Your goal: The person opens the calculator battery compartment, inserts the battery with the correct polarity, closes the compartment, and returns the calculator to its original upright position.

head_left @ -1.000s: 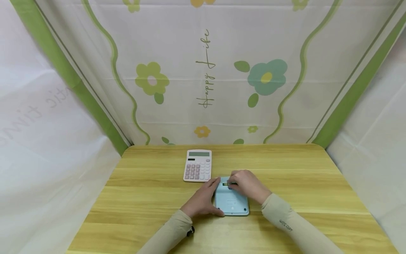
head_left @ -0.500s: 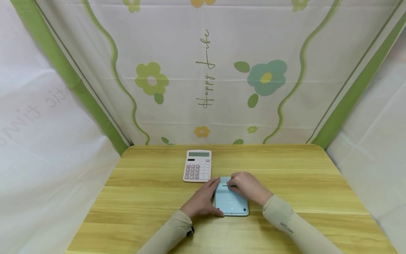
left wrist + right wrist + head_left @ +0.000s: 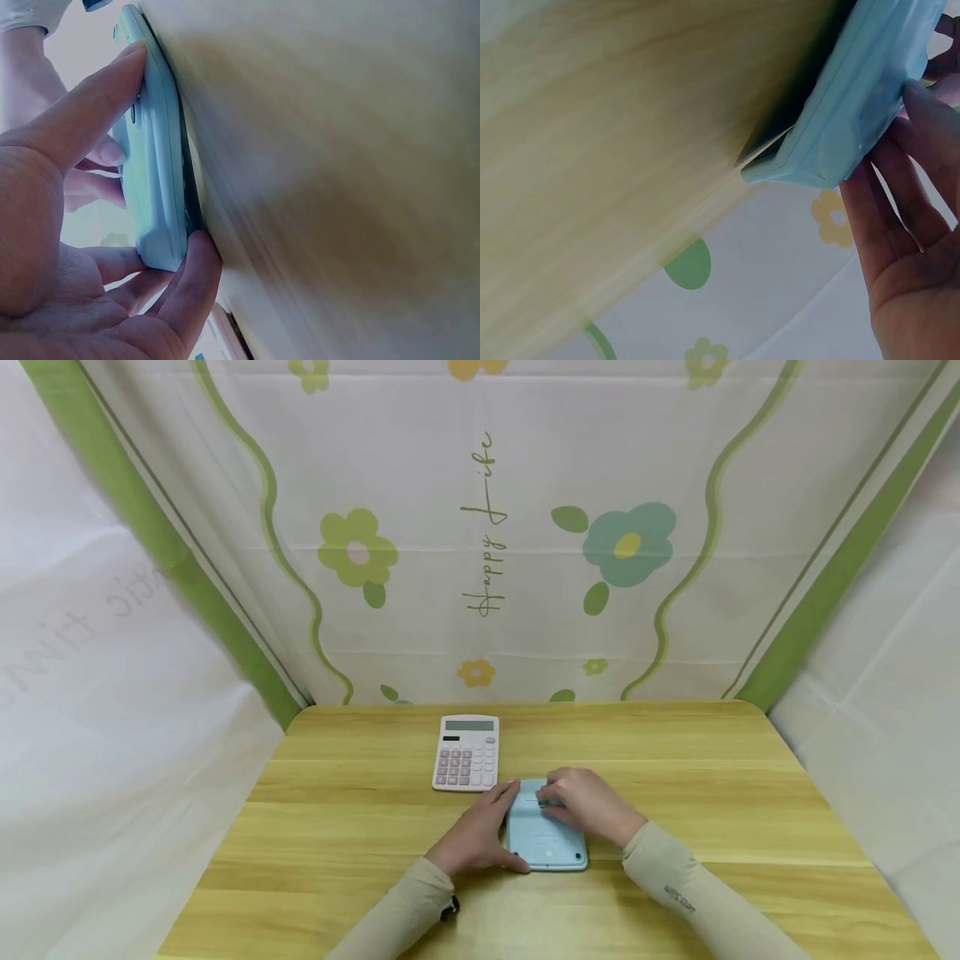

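A light blue calculator (image 3: 547, 843) lies face down on the table, its back up. My left hand (image 3: 480, 835) holds its left side, thumb at the near edge and fingers by the far end; the left wrist view shows fingertips (image 3: 202, 251) against the calculator's edge (image 3: 169, 165). My right hand (image 3: 588, 806) has curled fingers at the small battery cover (image 3: 532, 797) near the far end, thumb and forefinger drawn together there. Those fingers hide part of the cover. In the right wrist view, the right hand (image 3: 915, 281) is at the calculator's raised end (image 3: 840, 142).
A pale pink calculator (image 3: 465, 756) lies face up just beyond the left fingers. The wooden table (image 3: 337, 843) ends at a flower-printed cloth (image 3: 480, 535) behind, with more cloth on both sides.
A second ago the slot under the right fingers stood uncovered, with something yellow-green inside. It narrowed to a dark line and now looks covered. The left hand has kept its hold.
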A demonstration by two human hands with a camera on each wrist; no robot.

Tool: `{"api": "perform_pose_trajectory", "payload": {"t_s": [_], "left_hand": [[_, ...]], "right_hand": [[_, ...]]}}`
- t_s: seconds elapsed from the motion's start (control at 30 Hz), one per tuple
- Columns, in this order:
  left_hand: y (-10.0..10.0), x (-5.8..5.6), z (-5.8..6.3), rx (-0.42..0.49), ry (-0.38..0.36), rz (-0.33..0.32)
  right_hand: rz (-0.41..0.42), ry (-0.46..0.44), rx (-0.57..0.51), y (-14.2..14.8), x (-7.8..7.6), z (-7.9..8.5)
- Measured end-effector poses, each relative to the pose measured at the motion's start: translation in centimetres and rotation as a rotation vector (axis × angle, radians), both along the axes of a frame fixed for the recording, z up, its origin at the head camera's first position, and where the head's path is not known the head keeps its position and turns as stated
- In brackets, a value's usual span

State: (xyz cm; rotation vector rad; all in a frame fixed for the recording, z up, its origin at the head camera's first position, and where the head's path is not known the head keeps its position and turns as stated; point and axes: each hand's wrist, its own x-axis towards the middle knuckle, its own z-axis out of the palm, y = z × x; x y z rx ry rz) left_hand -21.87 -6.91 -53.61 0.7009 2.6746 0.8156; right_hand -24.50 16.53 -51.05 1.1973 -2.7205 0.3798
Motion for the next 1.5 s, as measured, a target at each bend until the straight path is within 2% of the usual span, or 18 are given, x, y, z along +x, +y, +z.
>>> {"api": "perform_pose_trajectory", "payload": {"t_s": [0.6,0.9,1.0,1.13,1.33,1.5], "left_hand": [[0.0,0.0,0.6,-0.020,0.007,-0.005],[-0.1,0.0,0.6,-0.015,0.010,-0.004],[0.0,0.1,0.5,-0.024,0.007,-0.001],[0.0,0.3,0.3,-0.014,-0.008,0.008],[0.0,0.7,0.1,0.010,-0.019,0.026],[0.0,1.6,0.2,0.018,-0.017,0.056]], "right_hand": [[-0.005,0.002,0.002,0.8,0.1,-0.1],[-0.020,-0.030,-0.017,1.5,0.9,0.2],[-0.048,-0.032,-0.031,2.3,1.1,0.2],[-0.091,-0.014,-0.047,3.6,1.4,-0.2],[-0.085,-0.014,-0.077,4.3,1.6,-1.1],[-0.095,-0.044,-0.091,4.2,1.6,-1.1]]}}
